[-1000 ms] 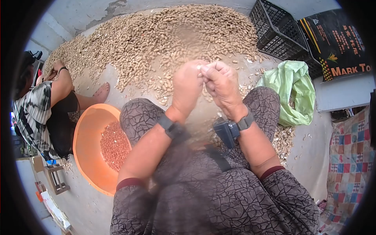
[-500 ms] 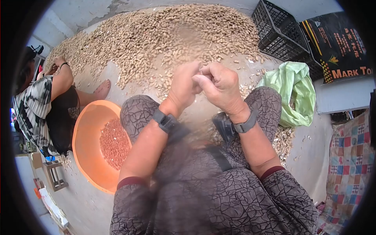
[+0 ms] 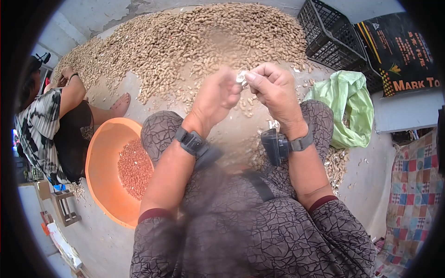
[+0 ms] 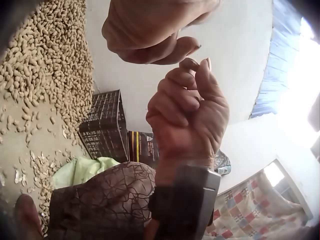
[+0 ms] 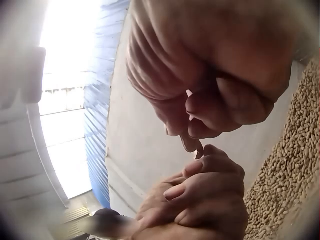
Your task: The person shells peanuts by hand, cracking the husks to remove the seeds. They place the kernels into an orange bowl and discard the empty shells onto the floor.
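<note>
Right grip (image 3: 274,92) on my remote feed pinches pale peanut shell (image 3: 241,77) between thumb and forefinger, before heap of unshelled peanuts (image 3: 199,44); left grip (image 3: 214,96) just beside, fingers partly curled, contents I cannot tell. Orange basin (image 3: 103,180) of reddish kernels (image 3: 134,171) beside left knee (image 3: 158,130).

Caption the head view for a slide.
Hands with a peanut shell between them, a peanut heap beyond, orange basin at left.

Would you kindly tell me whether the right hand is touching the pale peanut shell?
Touching. In the head view, the right hand pinches the pale peanut shell, its thumb tip lying against the shell's edge.
</note>
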Available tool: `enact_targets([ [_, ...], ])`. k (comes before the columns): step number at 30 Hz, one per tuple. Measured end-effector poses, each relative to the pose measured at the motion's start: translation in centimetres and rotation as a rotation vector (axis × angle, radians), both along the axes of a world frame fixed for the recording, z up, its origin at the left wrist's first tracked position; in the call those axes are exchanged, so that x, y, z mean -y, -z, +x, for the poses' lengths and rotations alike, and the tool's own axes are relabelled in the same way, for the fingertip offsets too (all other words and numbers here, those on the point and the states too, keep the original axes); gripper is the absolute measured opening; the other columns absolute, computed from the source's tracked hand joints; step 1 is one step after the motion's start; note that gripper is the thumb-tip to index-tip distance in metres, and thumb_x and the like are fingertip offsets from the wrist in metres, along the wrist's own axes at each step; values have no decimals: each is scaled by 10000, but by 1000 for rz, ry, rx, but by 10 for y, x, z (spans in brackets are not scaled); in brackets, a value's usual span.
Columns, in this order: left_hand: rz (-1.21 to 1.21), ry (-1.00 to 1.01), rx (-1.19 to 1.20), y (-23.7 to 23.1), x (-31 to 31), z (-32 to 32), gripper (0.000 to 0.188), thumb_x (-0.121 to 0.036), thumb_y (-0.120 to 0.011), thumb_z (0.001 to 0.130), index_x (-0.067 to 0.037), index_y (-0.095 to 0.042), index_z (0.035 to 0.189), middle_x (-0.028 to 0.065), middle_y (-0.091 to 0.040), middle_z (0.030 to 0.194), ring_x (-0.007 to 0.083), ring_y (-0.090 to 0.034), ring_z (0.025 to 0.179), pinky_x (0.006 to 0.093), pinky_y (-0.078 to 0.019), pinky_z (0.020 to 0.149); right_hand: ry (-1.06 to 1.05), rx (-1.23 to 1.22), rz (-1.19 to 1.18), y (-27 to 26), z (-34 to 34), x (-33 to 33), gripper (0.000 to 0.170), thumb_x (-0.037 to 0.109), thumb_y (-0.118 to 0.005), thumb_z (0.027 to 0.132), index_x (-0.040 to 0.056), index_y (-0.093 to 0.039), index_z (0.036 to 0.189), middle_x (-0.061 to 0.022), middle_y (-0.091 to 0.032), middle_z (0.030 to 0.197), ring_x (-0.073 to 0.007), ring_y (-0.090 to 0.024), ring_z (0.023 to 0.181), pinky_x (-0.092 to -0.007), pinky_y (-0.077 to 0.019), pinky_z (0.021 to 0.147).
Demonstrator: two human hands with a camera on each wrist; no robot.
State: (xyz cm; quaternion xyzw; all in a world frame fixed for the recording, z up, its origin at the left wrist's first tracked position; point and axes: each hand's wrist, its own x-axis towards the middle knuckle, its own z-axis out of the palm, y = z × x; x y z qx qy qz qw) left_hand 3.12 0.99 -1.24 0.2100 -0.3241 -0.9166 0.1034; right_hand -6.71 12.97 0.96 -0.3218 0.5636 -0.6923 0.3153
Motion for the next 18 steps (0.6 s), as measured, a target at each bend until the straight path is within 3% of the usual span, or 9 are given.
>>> enact_targets([
  [2,48,14,-69,2,2,0,261,-244,-455,931,-56,-457,748,39,-472,638,81,-364,458,174,-260,371,-38,81,21,-6,-6,-5,155,128,-612,840,-5,-606,762,-42,-608,628,-39,-481,497,-202,-385,434],
  [4,-107,-209,58,3,2,-2,248,-226,-451,933,-21,-502,805,34,-478,650,77,-383,474,161,-266,373,-332,-78,198,-16,-12,-12,334,295,-531,894,7,-616,748,-50,-588,601,-46,-426,444,-198,-334,400],
  [8,-277,-141,-72,5,9,3,235,-169,-463,929,37,-564,981,14,-509,673,36,-407,500,148,-286,384,-343,-101,351,-5,-15,-9,492,434,-398,924,8,-618,812,-71,-574,580,-56,-381,405,-191,-276,364],
  [10,-335,-69,-71,-2,4,4,223,-159,-478,922,32,-570,990,8,-523,680,29,-415,507,145,-297,394,-292,135,355,-2,-15,-5,552,477,-312,934,0,-588,914,-88,-582,601,-51,-346,393,-183,-260,364],
  [14,-570,177,-53,-5,-6,3,201,-148,-536,891,10,-588,1004,-8,-564,697,10,-455,536,138,-335,432,-225,209,327,0,-10,-2,522,466,-297,942,9,-549,945,-82,-587,629,-46,-327,389,-185,-260,367],
  [18,-727,183,11,-7,-14,0,185,-165,-565,871,-6,-599,961,-12,-580,698,7,-479,553,141,-358,452,-128,341,344,3,-2,7,476,465,-286,948,55,-506,848,-40,-560,628,-50,-362,410,-182,-262,362],
])
